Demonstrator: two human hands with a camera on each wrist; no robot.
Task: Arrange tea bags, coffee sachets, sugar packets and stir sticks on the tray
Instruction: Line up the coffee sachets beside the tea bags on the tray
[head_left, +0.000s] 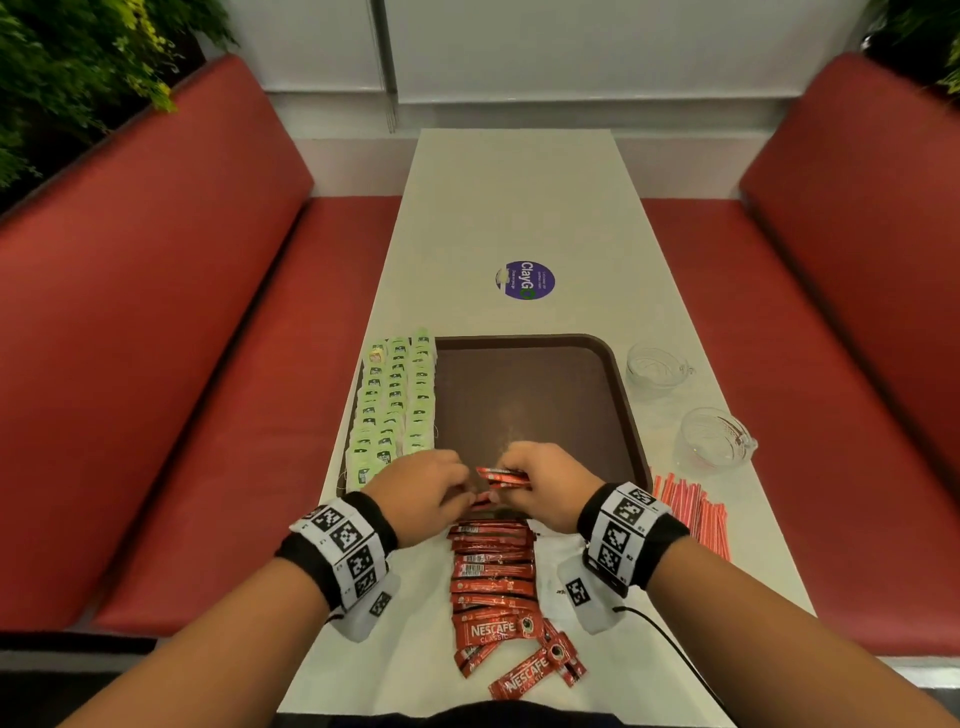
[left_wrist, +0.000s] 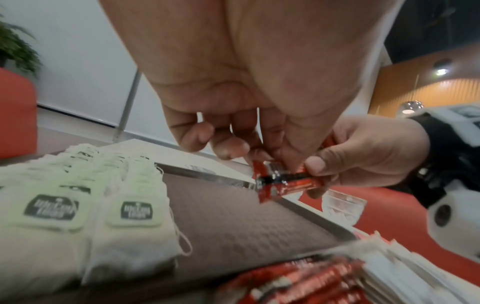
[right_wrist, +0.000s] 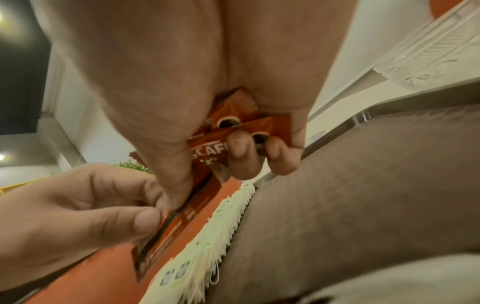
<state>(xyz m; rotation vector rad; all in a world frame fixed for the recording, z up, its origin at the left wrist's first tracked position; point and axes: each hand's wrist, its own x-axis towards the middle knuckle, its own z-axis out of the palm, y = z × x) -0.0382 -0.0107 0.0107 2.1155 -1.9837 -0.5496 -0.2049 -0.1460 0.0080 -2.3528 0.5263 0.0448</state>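
Note:
Both hands hold a small bundle of red Nescafe coffee sachets (head_left: 500, 475) just above the near edge of the brown tray (head_left: 530, 395). My left hand (head_left: 460, 492) pinches the bundle's left end (left_wrist: 283, 182). The fingers of my right hand (head_left: 522, 470) curl round its right end (right_wrist: 259, 125). Rows of pale green tea bags (head_left: 397, 400) lie along the tray's left side, on the tray in the left wrist view (left_wrist: 78, 205). More coffee sachets (head_left: 491, 571) lie in a row on the table below my hands. Red-striped stir sticks (head_left: 693, 512) lie to the tray's right.
Two clear glass cups (head_left: 657, 366) (head_left: 717, 435) stand right of the tray. A stack of white packets (left_wrist: 415, 267) lies under my right wrist. A round purple sticker (head_left: 525, 280) marks the white table (head_left: 519, 208). Red benches (head_left: 208, 364) flank both sides.

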